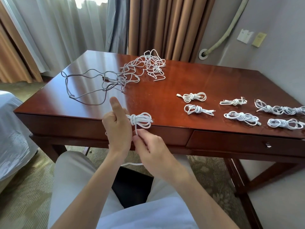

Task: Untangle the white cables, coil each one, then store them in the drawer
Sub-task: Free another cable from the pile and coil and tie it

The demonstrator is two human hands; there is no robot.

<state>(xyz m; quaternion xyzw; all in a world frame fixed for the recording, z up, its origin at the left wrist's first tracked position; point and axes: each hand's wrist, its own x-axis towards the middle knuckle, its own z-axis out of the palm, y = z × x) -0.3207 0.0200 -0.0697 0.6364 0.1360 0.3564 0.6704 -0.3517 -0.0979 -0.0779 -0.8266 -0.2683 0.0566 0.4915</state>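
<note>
No legible text, label, brand, number or sign anywhere. Yellowish wall plate point(259, 39) beside white socket plate point(245, 35): faint marking, too blurred to read.

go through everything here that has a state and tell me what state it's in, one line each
Left hand: grip closed round the coil.
Right hand: pinching the loose cable end.
Held cable: coiled, wrap unfinished.
Tangled cables: still knotted in a pile on the desk.
Coiled bundles: tied, lying on the desk, not stored.
Drawer: shut.
Curtains: drawn.
</note>
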